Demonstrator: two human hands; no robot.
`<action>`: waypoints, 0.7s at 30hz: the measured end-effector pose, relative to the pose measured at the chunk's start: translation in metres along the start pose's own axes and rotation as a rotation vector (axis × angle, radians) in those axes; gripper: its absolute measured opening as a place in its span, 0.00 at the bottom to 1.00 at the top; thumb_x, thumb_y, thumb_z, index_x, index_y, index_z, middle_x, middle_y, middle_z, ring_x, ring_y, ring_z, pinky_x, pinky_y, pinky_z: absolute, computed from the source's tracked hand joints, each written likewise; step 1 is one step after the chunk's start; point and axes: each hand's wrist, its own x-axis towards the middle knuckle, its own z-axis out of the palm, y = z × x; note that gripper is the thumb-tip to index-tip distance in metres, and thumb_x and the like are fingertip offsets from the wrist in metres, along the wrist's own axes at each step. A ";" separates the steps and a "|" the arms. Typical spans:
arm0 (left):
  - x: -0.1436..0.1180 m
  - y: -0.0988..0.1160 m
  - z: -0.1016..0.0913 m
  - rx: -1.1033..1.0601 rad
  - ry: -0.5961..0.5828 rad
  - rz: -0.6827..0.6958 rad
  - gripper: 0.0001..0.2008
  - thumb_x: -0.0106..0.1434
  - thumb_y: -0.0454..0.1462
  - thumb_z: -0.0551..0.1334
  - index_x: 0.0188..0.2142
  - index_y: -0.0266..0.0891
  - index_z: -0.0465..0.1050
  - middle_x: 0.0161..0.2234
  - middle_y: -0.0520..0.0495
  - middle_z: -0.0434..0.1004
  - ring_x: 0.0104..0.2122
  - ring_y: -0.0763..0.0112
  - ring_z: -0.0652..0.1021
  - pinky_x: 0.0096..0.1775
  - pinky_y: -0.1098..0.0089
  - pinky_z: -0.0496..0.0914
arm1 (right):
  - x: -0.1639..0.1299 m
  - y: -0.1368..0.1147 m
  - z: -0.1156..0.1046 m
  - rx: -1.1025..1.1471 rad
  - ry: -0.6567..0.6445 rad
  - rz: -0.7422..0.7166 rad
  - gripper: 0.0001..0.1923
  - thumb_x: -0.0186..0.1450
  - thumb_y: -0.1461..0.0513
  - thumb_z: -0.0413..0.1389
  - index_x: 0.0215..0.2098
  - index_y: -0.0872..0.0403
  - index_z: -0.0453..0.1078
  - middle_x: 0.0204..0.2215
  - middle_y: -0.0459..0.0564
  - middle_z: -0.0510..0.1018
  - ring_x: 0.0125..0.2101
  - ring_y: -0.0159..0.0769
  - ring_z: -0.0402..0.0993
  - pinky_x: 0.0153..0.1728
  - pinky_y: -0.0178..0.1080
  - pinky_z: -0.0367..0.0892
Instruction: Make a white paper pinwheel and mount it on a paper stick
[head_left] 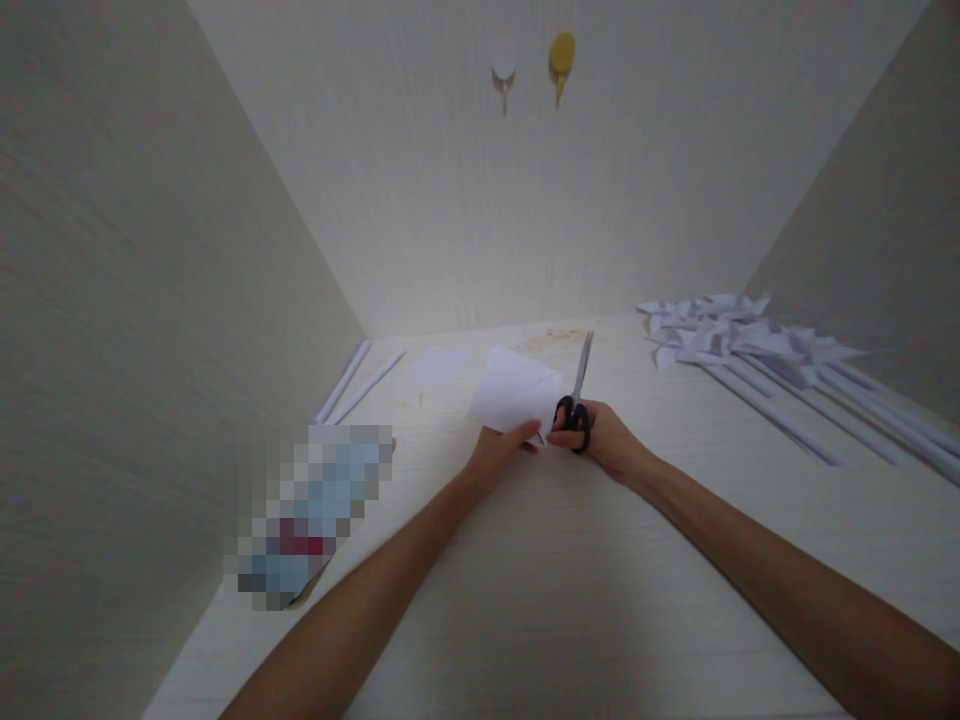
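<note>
A sheet of white paper [514, 385] is pinched at its lower edge by my left hand [501, 447], the thumb lying on top. My right hand [596, 435] grips black-handled scissors [580, 385] by the finger loops. Their blades point away from me and look nearly closed, clear of the paper. The right fingertips come close to the paper's lower right corner; whether they touch it I cannot tell. Both hands are just above the table, close together.
Several paper pinwheels [720, 335] on rolled-paper sticks are heaped at the right. At the left lie two paper sticks [367, 386], a flat paper piece [436, 365] and a pixelated object [322, 510]. Two hooks, white [504, 62] and yellow [562, 55], hang on the back wall.
</note>
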 end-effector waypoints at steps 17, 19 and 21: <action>-0.001 0.000 0.000 0.033 -0.004 0.026 0.09 0.45 0.36 0.62 0.28 0.35 0.70 0.29 0.47 0.75 0.25 0.72 0.73 0.23 0.73 0.69 | 0.000 0.003 0.001 -0.025 0.025 -0.041 0.13 0.40 0.65 0.63 0.19 0.57 0.62 0.14 0.38 0.64 0.16 0.22 0.56 0.18 0.30 0.52; -0.001 0.000 0.000 0.041 -0.008 0.024 0.09 0.45 0.36 0.62 0.29 0.34 0.70 0.30 0.47 0.75 0.26 0.72 0.73 0.23 0.73 0.69 | 0.000 0.002 0.001 -0.042 0.027 -0.044 0.13 0.41 0.65 0.62 0.19 0.56 0.61 0.14 0.38 0.64 0.16 0.22 0.56 0.18 0.30 0.52; -0.001 0.000 0.000 0.047 -0.009 0.022 0.10 0.46 0.36 0.62 0.29 0.34 0.70 0.29 0.47 0.75 0.26 0.72 0.73 0.23 0.74 0.69 | 0.000 0.002 0.002 -0.048 0.030 -0.046 0.13 0.41 0.64 0.62 0.19 0.56 0.61 0.15 0.38 0.64 0.16 0.22 0.56 0.18 0.30 0.52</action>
